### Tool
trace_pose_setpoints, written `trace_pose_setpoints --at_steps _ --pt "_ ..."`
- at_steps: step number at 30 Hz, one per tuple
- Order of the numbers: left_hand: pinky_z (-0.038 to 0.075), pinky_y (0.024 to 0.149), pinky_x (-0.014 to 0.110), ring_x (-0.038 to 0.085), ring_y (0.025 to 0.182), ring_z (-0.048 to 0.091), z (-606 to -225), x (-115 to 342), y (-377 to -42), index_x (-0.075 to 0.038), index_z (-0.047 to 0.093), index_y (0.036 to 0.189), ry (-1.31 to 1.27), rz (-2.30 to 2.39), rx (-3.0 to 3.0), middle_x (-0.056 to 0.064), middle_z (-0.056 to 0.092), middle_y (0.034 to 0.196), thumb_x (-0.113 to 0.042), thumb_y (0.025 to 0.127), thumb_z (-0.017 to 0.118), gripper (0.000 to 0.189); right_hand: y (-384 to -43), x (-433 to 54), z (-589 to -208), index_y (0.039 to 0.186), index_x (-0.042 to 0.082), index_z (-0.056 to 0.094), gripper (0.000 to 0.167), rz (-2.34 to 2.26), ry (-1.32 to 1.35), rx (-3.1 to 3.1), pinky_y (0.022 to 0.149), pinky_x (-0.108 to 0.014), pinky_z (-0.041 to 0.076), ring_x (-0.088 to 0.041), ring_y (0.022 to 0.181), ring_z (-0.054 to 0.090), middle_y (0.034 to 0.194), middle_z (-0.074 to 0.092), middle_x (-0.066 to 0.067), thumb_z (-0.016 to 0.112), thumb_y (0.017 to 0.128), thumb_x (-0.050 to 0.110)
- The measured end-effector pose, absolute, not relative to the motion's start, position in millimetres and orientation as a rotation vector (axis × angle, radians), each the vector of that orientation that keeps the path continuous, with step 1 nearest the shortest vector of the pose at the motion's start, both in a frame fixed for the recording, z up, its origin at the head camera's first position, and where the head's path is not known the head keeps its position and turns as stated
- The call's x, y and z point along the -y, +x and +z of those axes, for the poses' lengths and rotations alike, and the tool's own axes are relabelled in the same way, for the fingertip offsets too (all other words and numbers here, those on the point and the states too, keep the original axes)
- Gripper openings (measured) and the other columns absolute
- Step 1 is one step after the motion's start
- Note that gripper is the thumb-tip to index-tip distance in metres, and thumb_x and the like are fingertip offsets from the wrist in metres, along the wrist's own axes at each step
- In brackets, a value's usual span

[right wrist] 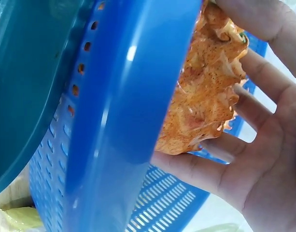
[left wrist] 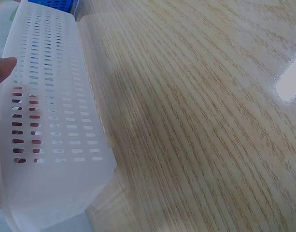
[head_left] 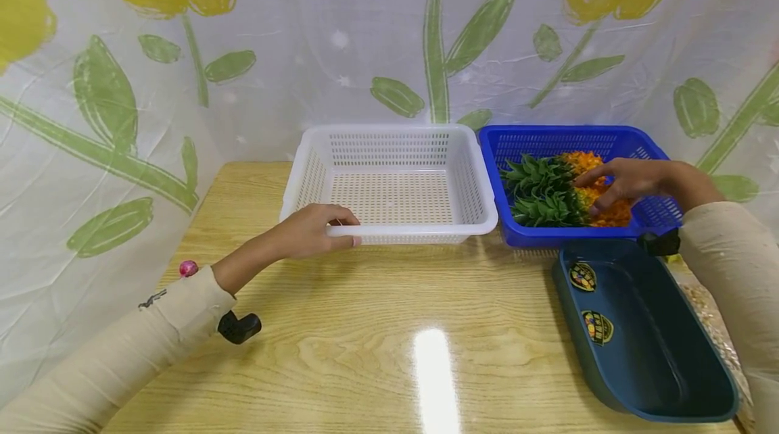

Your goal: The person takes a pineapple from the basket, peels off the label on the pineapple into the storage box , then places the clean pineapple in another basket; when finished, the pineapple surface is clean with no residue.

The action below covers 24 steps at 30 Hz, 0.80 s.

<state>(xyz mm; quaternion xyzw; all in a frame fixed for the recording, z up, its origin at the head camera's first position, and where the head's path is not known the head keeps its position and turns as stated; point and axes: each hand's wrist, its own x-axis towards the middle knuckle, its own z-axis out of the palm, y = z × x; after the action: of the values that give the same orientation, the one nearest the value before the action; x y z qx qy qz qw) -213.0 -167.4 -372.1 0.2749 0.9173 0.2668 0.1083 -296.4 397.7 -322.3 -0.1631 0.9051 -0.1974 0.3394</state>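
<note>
A white perforated basket [head_left: 414, 231] stands at the back middle of the wooden table. My left hand [head_left: 313, 231] grips its front rim near the left corner, the thumb [left wrist: 4, 70] outside and the fingers over the inner side. To its right, a blue basket [head_left: 548, 238] holds two pineapples lying side by side, their green leaves to the left. My right hand [head_left: 635, 180] reaches into it from the right. Its fingers curl around the orange body of a pineapple [right wrist: 205, 96], with the thumb on the near side.
A dark teal tub [head_left: 645, 326] with two stickers stands at the table's right edge, in front of the blue basket. A small pink-red ball [head_left: 189, 268] shows beside the left sleeve. The flowered curtain [head_left: 274, 28] hangs close behind the baskets.
</note>
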Motion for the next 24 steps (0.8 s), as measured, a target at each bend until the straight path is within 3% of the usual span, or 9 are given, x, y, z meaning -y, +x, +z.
trace_pose_setpoints --at_steps 4,8,13,15,20,24 --pt "0.049 0.098 0.046 0.024 0.115 0.063 -371.7 167.6 -212.8 -0.017 0.072 0.117 0.814 0.779 -2.699 0.0 0.07 0.122 -0.04 0.092 0.071 0.034 -297.0 -396.3 -322.9 0.152 -0.005 0.034 0.076 -0.531 -0.393 -2.332 0.072 -0.041 0.048 -0.039 0.11 0.052 0.155 0.025 -0.036 0.073 0.093 0.023" --pt "0.049 0.098 0.045 0.023 0.114 0.063 -371.5 167.2 -213.0 -0.016 0.072 0.117 0.822 0.764 -2.703 -0.001 0.071 0.119 -0.041 0.093 0.07 0.034 -296.8 -393.6 -321.9 0.152 -0.005 0.034 0.075 -0.552 -0.363 -2.308 0.065 -0.04 0.044 -0.028 0.096 0.049 0.154 0.025 -0.035 0.073 0.093 0.02" --pt "0.049 0.098 0.045 0.023 0.113 0.063 -370.9 167.0 -213.1 -0.016 0.072 0.117 0.814 0.761 -2.702 -0.001 0.071 0.119 -0.041 0.093 0.07 0.035 -294.9 -391.6 -318.7 0.151 -0.005 0.037 0.072 -0.52 -0.402 -2.323 0.076 -0.043 0.053 -0.049 0.122 0.046 0.153 0.023 -0.039 0.072 0.093 0.021" --pt "0.049 0.098 0.045 0.024 0.114 0.063 -370.5 167.1 -212.9 -0.016 0.072 0.118 0.814 0.76 -2.699 -0.001 0.07 0.121 -0.041 0.093 0.07 0.036 -294.5 -391.8 -318.4 0.151 -0.005 0.038 0.072 -0.498 -0.419 -2.331 0.081 -0.046 0.054 -0.052 0.129 0.043 0.153 0.023 -0.04 0.072 0.093 0.022" --pt "0.048 0.098 0.046 0.025 0.115 0.062 -370.9 167.3 -213.6 -0.015 0.071 0.12 0.814 0.747 -2.693 0.001 0.07 0.123 -0.042 0.093 0.069 0.038 -294.7 -393.4 -320.9 0.15 -0.004 0.039 0.072 -0.485 -0.423 -2.352 0.085 -0.051 0.055 -0.055 0.13 0.043 0.153 0.024 -0.04 0.073 0.093 0.022" --pt "0.048 0.099 0.046 0.025 0.115 0.062 -370.7 167.4 -213.0 -0.015 0.071 0.121 0.808 0.739 -2.696 0.001 0.07 0.122 -0.042 0.094 0.069 0.038 -295.3 -394.5 -321.4 0.15 -0.004 0.04 0.073 -0.503 -0.433 -2.351 0.087 -0.057 0.054 -0.062 0.134 0.034 0.154 0.023 -0.04 0.074 0.092 0.024"
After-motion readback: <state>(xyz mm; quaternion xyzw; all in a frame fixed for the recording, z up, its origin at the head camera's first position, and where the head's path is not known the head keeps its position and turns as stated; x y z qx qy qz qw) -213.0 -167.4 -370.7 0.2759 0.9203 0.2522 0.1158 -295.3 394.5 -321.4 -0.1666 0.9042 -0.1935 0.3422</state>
